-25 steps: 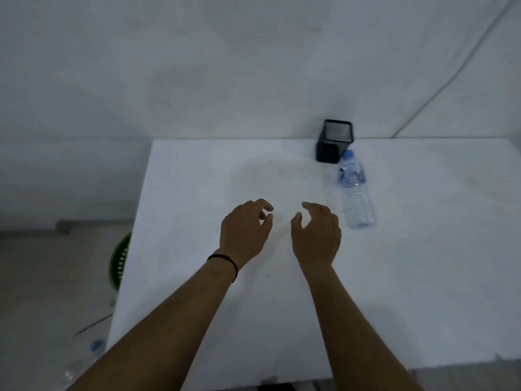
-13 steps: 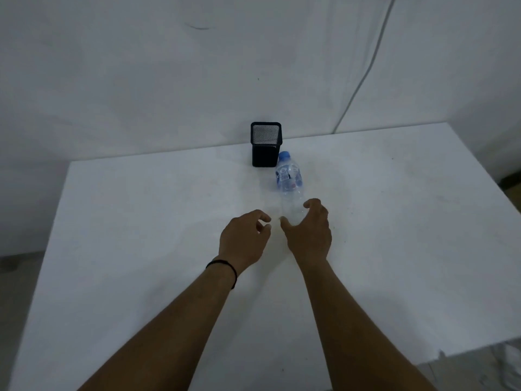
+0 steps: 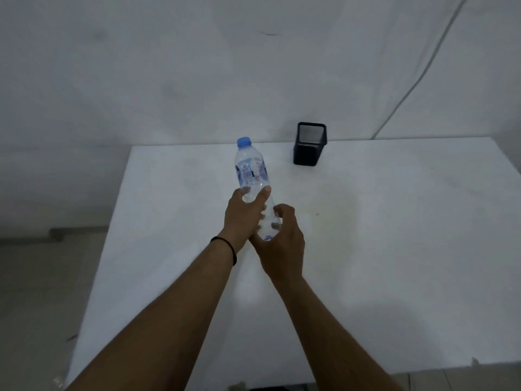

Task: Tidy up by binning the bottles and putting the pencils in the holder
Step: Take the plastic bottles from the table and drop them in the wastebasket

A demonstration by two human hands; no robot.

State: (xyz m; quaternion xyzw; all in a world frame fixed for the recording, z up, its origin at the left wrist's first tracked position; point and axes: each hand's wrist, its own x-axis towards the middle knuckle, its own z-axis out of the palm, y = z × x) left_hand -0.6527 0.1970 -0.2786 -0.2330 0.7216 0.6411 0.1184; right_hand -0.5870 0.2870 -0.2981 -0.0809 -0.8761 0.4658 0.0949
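Holding the clear bottle [image 3: 251, 172] above the surface [image 3: 394, 249], cap up and tilted, the left hand [image 3: 243, 214] and right hand [image 3: 282, 238] each keep a closed grip on its lower half; thin, smooth plastic may slip or crumple if squeezed unevenly.

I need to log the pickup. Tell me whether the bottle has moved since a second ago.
Yes. The bottle lay just right of the pencil holder; now it is left of it, lifted, gripped by left hand and right hand.
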